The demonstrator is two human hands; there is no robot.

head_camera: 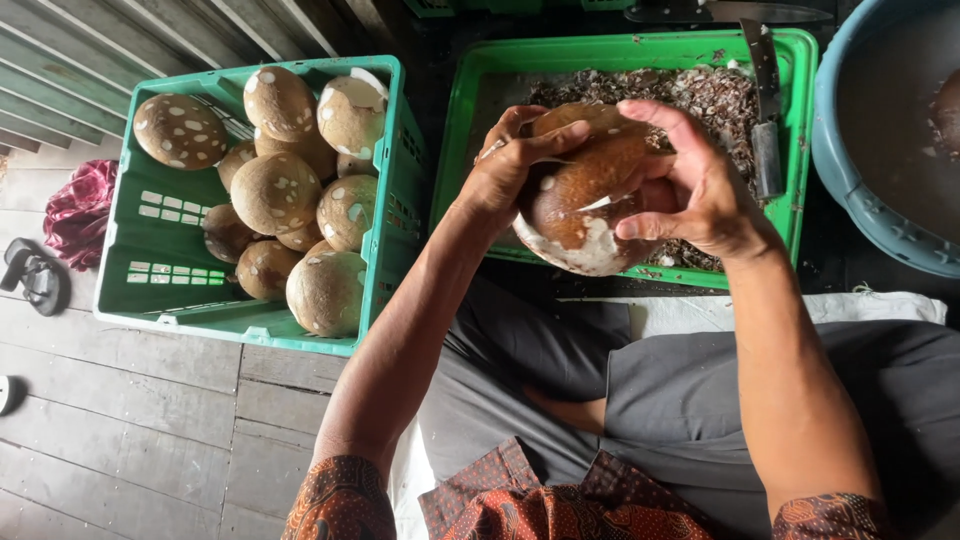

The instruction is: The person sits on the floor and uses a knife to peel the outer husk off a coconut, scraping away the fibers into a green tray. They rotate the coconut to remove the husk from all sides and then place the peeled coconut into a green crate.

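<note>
Coconut (585,195) held over near edge of green tray (640,50), long axis tilted, white end down toward person. Left hand (505,165) & right hand (690,185) fingers curled tight round it, both sides.

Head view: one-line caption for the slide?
Both hands, left hand and right hand, grip a brown coconut above a green tray of shavings.
</note>
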